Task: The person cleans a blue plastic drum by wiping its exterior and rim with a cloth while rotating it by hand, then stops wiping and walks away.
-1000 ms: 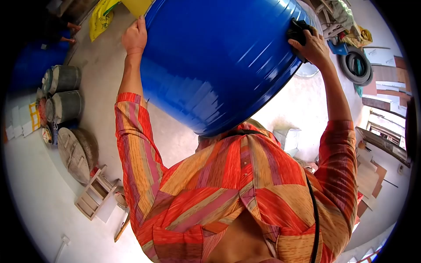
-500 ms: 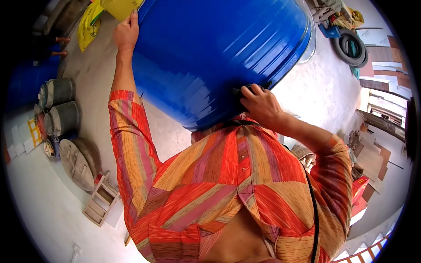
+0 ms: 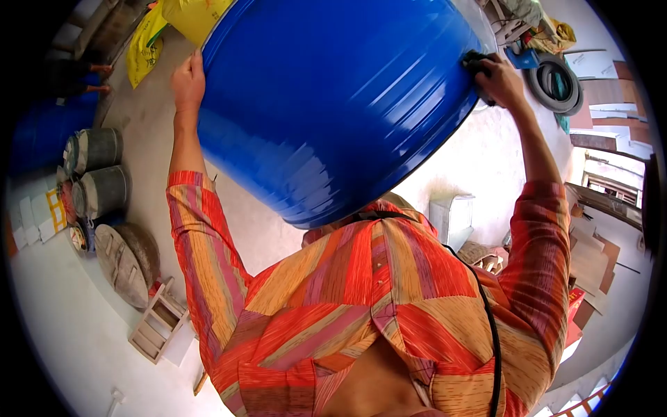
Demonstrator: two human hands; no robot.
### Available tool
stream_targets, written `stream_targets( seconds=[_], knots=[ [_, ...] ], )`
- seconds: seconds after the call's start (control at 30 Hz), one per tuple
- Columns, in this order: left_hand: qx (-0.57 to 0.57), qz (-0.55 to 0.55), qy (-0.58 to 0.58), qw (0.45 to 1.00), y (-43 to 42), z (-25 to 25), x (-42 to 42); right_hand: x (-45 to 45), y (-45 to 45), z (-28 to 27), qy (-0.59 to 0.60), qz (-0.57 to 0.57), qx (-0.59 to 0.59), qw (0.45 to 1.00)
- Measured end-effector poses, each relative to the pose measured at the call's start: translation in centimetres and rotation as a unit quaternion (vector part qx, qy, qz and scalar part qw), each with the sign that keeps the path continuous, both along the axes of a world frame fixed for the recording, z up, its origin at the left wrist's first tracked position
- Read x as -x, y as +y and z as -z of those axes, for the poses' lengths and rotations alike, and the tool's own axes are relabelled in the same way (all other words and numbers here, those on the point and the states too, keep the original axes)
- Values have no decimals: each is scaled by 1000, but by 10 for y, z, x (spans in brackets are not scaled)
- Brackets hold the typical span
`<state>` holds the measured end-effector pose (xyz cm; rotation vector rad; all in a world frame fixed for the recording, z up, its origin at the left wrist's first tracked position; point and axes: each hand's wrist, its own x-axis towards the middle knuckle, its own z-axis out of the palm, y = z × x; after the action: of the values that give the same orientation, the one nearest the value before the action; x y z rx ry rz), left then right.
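Note:
A large, glossy blue drum point(image 3: 326, 104) lies tilted in front of my chest, its ribbed part toward the right. My left hand point(image 3: 188, 82) grips the drum's rim at its left edge, thumb up and fingers hidden behind it. On the other side, my right hand point(image 3: 499, 80) is closed on a dark cloth point(image 3: 478, 62), which is pressed to the drum's right side near the ribs. The drum's far end is out of view at the top.
Yellow bags point(image 3: 145, 48) lie at the upper left, near another person's hands point(image 3: 103, 78). Dark green drums point(image 3: 104, 190), a round wooden lid point(image 3: 119, 264) and a wooden stool point(image 3: 158, 324) stand left. Tyres point(image 3: 554, 85) lie at the right, a clear-sided box point(image 3: 454, 221) below them.
My right hand went from the drum's upper right side down toward its near end, then back up with the cloth. My left hand has shifted slightly down and left with the drum's edge.

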<state>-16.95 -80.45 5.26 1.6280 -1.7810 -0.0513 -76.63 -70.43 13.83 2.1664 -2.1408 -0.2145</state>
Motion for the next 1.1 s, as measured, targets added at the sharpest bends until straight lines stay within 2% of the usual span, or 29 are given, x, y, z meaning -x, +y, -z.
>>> stream_targets(
  seconds=[0.1,0.2,0.27,0.3,0.4,0.43,0.47,0.5,0.53,0.6,0.63,0.7,0.73,0.77,0.83,0.9,1.0,1.07,1.1],
  knots=[
    [-19,-15,4,1000,0,30,-42,-57,47,-5,38,-63,14,997],
    [-43,14,0,999,-2,17,-75,-102,86,-15,-9,-109,10,994],
    [22,57,23,998,3,-29,-33,-118,97,-18,-47,-119,-4,992],
    [8,48,17,999,0,-37,-18,-123,102,-19,-71,-130,-14,989],
    [-25,-16,-73,997,-32,-46,19,-138,119,-19,-103,-148,-38,983],
    [-35,-21,-77,996,-27,-60,39,-146,124,-15,-101,-159,-28,982],
    [-31,-78,-53,995,-24,-76,63,-161,128,-15,-102,-161,-54,980],
    [-25,-130,-26,991,-24,-86,77,-175,134,-8,-125,-206,-44,970],
    [-28,-126,-20,991,-28,-88,80,-196,139,-5,-154,-250,-79,953],
    [-77,-167,-66,981,-41,-86,84,-252,156,18,-104,-293,-118,943],
    [-81,-167,-63,981,-51,-73,71,-274,160,17,-17,-402,-98,910],
    [90,-53,21,994,-74,-50,50,-281,151,13,-45,-404,-121,906],
    [87,-48,17,995,-72,-55,54,-279,148,10,-78,-402,-146,901],
    [41,-63,-10,997,-66,-66,54,-263,144,7,-152,-352,-142,913],
    [-5,-79,-32,996,-67,-65,50,-219,139,-6,-217,-269,-91,934],
    [102,-22,-39,994,-74,-49,35,-159,131,0,-189,-245,-22,951],
    [55,-21,-35,998,-75,-51,43,-62,121,8,-149,-128,-27,980],
    [37,-9,-22,999,-71,-56,48,1,110,33,-163,-100,-6,982],
    [17,2,-5,1000,-72,-49,-9,-41,104,40,-134,-48,-23,990]
  ],
)
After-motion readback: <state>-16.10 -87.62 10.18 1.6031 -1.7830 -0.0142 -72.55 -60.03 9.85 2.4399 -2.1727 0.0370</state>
